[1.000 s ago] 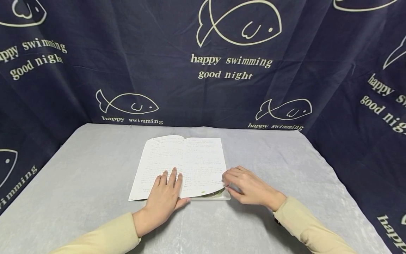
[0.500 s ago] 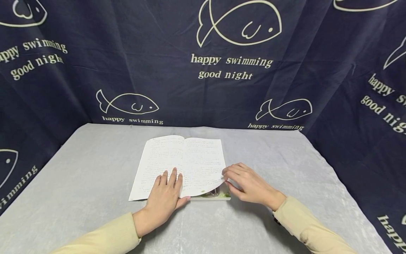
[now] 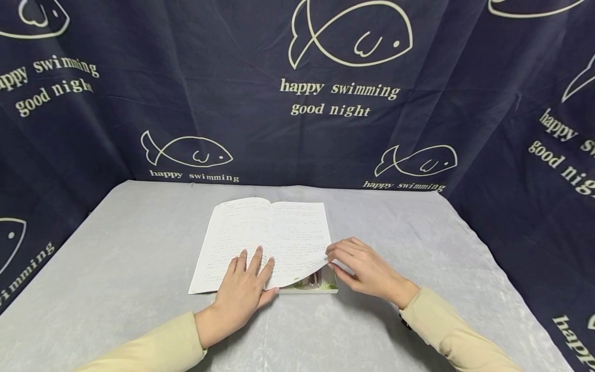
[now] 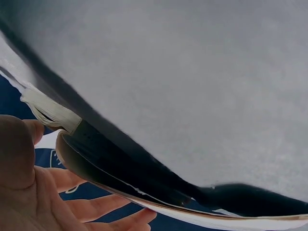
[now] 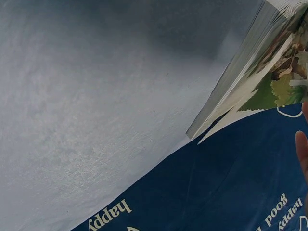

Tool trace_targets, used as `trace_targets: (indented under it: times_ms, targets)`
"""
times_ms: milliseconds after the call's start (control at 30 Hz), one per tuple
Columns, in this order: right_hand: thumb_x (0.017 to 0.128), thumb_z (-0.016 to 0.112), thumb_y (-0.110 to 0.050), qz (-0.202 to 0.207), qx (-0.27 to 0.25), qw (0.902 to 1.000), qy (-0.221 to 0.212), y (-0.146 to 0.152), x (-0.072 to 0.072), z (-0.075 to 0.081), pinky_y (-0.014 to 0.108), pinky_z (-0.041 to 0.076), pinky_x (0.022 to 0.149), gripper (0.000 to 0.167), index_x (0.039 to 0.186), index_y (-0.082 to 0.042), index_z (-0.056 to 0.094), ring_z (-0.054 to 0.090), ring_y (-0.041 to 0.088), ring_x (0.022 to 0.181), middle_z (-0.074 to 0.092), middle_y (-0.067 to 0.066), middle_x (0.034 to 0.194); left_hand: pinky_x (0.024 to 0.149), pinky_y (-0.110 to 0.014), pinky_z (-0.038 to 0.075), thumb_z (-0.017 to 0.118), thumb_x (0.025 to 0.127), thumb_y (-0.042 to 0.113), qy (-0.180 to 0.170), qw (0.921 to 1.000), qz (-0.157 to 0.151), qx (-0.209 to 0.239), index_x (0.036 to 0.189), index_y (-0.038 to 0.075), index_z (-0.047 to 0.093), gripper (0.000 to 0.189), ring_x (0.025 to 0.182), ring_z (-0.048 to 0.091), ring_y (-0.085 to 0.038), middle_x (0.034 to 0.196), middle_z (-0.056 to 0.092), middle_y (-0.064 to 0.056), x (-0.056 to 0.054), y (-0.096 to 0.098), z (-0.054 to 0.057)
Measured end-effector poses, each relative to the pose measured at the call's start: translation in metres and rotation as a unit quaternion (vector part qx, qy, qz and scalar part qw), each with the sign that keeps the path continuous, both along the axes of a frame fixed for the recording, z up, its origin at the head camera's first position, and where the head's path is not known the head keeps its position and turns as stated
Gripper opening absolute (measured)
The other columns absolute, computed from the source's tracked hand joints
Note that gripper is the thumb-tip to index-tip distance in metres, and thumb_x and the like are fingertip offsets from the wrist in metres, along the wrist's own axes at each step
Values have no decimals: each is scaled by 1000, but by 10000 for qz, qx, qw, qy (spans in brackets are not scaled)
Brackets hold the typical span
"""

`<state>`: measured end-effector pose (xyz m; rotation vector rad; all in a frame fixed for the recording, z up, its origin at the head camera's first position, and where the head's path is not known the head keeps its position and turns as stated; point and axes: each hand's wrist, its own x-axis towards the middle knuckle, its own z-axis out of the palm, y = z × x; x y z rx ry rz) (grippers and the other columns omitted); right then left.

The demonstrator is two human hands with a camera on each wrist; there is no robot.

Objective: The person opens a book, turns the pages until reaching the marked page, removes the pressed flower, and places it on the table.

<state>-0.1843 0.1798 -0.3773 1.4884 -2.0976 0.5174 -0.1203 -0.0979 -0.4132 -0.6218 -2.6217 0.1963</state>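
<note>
An open book (image 3: pixel 297 232) with printed white pages lies on the table in the head view. My left hand (image 3: pixel 243 289) rests with spread, straight fingers on its lower middle, the thumb by the bottom edge. At the right edge, my right hand (image 3: pixel 364 266) pinches the lower corner of the right-hand page, which curves upward. Below that raised corner shows a coloured picture page (image 3: pixel 316 281) with green and brown. The right wrist view shows the book's page block (image 5: pixel 236 72) and the picture; only fingertips appear there. The left wrist view has my left hand (image 4: pixel 62 202) beside the book's underside.
A grey cloth covers the table (image 3: pixel 395 227) on all sides of the book. Behind and beside it hangs a dark blue curtain (image 3: pixel 260 150) with white fish outlines and lettering.
My right hand has risen slightly with the page corner, so more of the picture page shows. The left hand's fingers have spread a little wider in place.
</note>
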Motion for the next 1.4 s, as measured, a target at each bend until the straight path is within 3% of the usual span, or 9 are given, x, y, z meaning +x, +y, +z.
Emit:
trace_targets:
  times_ms: [300,600,967,1233,1400]
  targets:
    - [90,52,-14,85,-145,9998,81,-1,-1,1,27,45,81,10,88,-8,60,59,14,87,64,3,92,90,-47,41,51,82,57,-97,9995,-238,179,117,14,59,56,111,50,-40,125,53,-19,-1,0,1]
    - [87,54,-12,124,-249,9995,171,-2,-2,3,27,44,80,9,89,-7,61,59,14,88,64,3,93,93,-48,41,47,89,48,-295,9990,-247,213,115,12,62,47,114,50,-39,125,55,-17,-2,2,3]
    - [81,58,-11,-260,-162,9995,4,1,-1,4,29,41,92,33,112,0,58,57,18,103,62,8,111,89,-44,44,50,89,38,-92,9989,-307,343,115,11,58,38,108,55,-35,118,60,-13,-2,3,3]
    - [77,63,-12,-391,-13,9992,-48,3,-3,1,28,39,93,36,112,-2,58,56,18,106,61,6,113,87,-41,46,55,87,34,86,9978,-379,540,131,7,46,52,104,57,-31,119,60,-13,-3,1,6]
    - [85,60,-19,-589,434,9968,-317,4,-1,-3,30,39,93,32,114,-6,57,54,17,109,60,4,115,86,-40,46,59,84,33,237,9968,-450,609,139,5,34,67,106,55,-30,126,54,-15,-4,0,7]
